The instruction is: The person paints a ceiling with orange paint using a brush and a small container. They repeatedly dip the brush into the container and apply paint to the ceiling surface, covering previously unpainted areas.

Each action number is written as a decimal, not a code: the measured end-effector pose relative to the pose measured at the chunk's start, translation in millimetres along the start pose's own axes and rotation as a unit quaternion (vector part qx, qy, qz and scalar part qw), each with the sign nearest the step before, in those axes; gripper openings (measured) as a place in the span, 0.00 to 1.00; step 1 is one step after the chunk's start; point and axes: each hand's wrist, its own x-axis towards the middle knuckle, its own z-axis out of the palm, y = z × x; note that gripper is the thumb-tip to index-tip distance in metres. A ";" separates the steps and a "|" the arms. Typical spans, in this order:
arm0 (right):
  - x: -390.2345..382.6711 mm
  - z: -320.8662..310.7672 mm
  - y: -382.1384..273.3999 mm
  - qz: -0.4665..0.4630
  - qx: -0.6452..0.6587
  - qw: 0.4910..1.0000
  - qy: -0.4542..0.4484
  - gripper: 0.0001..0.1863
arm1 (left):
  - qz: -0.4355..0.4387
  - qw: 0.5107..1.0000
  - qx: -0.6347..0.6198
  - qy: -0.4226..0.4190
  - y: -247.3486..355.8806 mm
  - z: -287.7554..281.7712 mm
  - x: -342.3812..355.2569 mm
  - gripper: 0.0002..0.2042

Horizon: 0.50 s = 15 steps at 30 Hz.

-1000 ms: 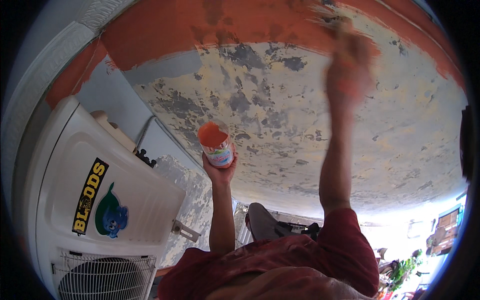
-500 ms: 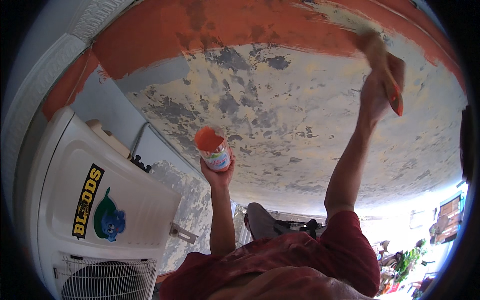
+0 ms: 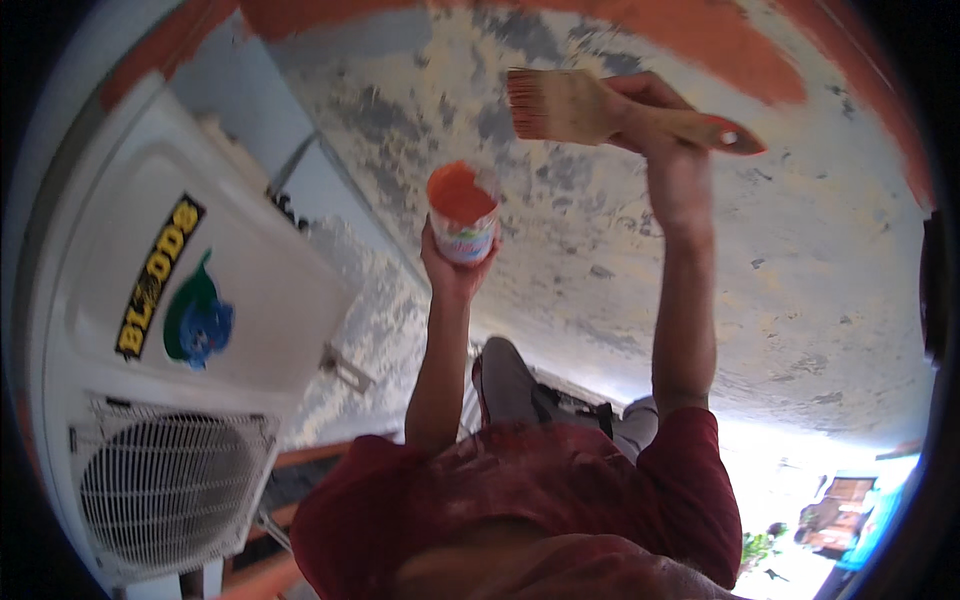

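A clear plastic jar (image 3: 466, 240) of orange paint, tilted a little, sits in my left hand (image 3: 455, 275), its fingers wrapped round the lower part. Orange paint (image 3: 460, 195) coats the inside and shows at the open mouth. In my right hand (image 3: 655, 120) is a wide flat paintbrush (image 3: 580, 105) with a wooden handle, gripped near where the handle meets the head. Its orange-stained bristles point left, above and to the right of the jar, apart from it. Behind both hands stretches a patchy grey and cream wall (image 3: 590, 270), with a band of orange paint (image 3: 690, 40) along its top.
At the left a white air-conditioner outdoor unit (image 3: 260, 290) with a fan grille (image 3: 170, 490) and stickers stands close to my left arm. A metal bracket (image 3: 347, 370) sticks out from its side. Plants (image 3: 762, 543) and bright daylight appear at the lower right.
My right hand has brought the paintbrush off the orange band, leftward toward the jar, and the bristles now point left. The jar sits higher in view, and the whole view has shifted.
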 end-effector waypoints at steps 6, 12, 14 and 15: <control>-27.4 -25.8 -0.8 0.081 0.011 0.987 -0.135 0.12 | -0.003 0.999 0.028 -0.016 -23.7 -11.3 -24.9 0.29; -44.6 -21.1 -6.5 0.092 -0.081 0.966 -0.228 0.14 | -0.042 0.997 -0.002 -0.058 -60.4 -22.8 -45.4 0.30; -50.3 -26.6 -3.6 0.072 -0.125 0.953 -0.265 0.13 | -0.044 0.999 0.020 0.014 -75.7 1.4 -53.7 0.31; -53.5 -24.5 -5.9 0.062 -0.171 0.944 -0.275 0.11 | -0.043 0.997 0.031 0.049 -83.1 10.8 -55.5 0.32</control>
